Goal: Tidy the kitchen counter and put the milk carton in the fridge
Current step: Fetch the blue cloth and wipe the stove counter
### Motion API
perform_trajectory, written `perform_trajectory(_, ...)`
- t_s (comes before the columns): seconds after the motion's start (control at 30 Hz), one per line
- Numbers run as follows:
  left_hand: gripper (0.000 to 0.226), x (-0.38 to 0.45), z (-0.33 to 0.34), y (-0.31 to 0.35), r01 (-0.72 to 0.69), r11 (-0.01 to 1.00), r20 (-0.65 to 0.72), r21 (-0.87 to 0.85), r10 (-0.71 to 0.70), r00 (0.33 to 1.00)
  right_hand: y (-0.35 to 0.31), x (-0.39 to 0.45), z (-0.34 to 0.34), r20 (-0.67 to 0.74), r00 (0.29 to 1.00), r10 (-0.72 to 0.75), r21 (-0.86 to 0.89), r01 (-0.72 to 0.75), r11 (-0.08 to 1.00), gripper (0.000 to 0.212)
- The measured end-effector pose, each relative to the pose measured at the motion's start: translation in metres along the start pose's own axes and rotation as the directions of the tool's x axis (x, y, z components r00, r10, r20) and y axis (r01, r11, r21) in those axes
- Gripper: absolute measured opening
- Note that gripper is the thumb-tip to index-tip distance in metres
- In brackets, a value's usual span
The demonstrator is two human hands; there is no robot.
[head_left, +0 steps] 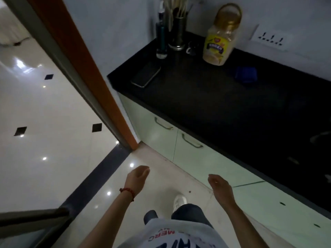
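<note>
Red letters "MERC" read upside down on the person's white shirt (166, 235); the larger dark lettering below them is cut off and unreadable. The yellow label on the gold-lidded jar (219, 40) carries print too blurred to read.

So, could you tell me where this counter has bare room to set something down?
The black counter is bare along its front, from the phone rightwards, below the blue item. The back left corner is crowded: a bottle, utensil holder and big yellow-labelled jar. Both hands are empty.
</note>
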State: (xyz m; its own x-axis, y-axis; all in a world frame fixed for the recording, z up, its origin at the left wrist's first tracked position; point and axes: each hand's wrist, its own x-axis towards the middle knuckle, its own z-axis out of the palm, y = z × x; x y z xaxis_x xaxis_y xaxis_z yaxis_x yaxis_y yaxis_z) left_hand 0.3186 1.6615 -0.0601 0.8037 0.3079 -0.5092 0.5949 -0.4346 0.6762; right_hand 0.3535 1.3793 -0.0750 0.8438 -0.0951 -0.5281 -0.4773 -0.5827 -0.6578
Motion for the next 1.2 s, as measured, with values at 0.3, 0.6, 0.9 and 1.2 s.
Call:
perform_trajectory(0.3, 0.029, 0.088, 0.01, 0.128, -0.346, 0.938, 0.089, 0.021, 0.343, 0.935, -0.069, 0.053, -0.049, -0.217, 0.975, -0.044, 0.266, 0.102, 0.958, 0.016)
perform_trajectory(0.6, 0.06, 0.22, 0.008, 0.212, -0.692, 0.618, 0.216, 0.373, 0.667, 0.712, -0.139, 0.133, -0.076, -0.46, 0.881, 0.114, 0.281, 0.023, 0.959, 0.028)
perform_trajectory(0.9, 0.059, 0.304, 0.035, 0.242, -0.716, 0.329, 0.477, 0.616, 0.568, 0.671, -0.196, 0.256, -0.127, -0.572, 0.796, 0.197, 0.287, -0.031, 0.957, 0.036)
perform_trajectory(1.2, 0.059, 0.315, 0.039, 0.235, -0.704, 0.277, 0.453, 0.654, 0.603, 0.657, -0.217, 0.373, -0.181, -0.678, 0.713, 0.18, 0.234, -0.023, 0.972, 0.048)
